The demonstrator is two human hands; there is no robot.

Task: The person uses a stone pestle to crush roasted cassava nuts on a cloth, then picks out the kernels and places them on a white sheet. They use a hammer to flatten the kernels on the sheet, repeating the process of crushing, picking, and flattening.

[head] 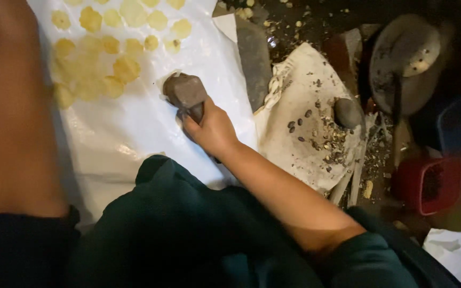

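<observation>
Dim floor space spreads below you, most of it covered by a white plastic sheet (134, 122) that runs from the top edge down toward your knees. Your right hand (212, 130) sits near the middle of the view, fingers curled tight around the lower end of a dark grey stone (186, 92), whose blunt head presses down on the sheet at about 11 o'clock from your knuckles. A pale flattened scrap shows just under the stone's edge. Your left forearm (12, 106) fills the 9 o'clock side; the hand itself lies out of view, so you cannot tell its grip.

At 11 o'clock from the stone, a spread of flat yellow discs (108, 48) lies on the sheet, some overlapping, some apart. At 3 o'clock from your hand, a dirty white woven sack (305, 101) lies on the ground, strewn with dark seeds and husk bits (321, 141), with a smaller rounded grey stone (347, 113) resting on it. Between sheet and sack lies a flat grey slab (254, 58). Farther toward 2 o'clock, a blackened metal ladle (404, 64) rests bowl up. At 4 o'clock stands a red plastic container (428, 184), and at 5 o'clock a corner of another white sheet (454, 253). Your dark green clothing (188, 229) fills the bottom.
</observation>
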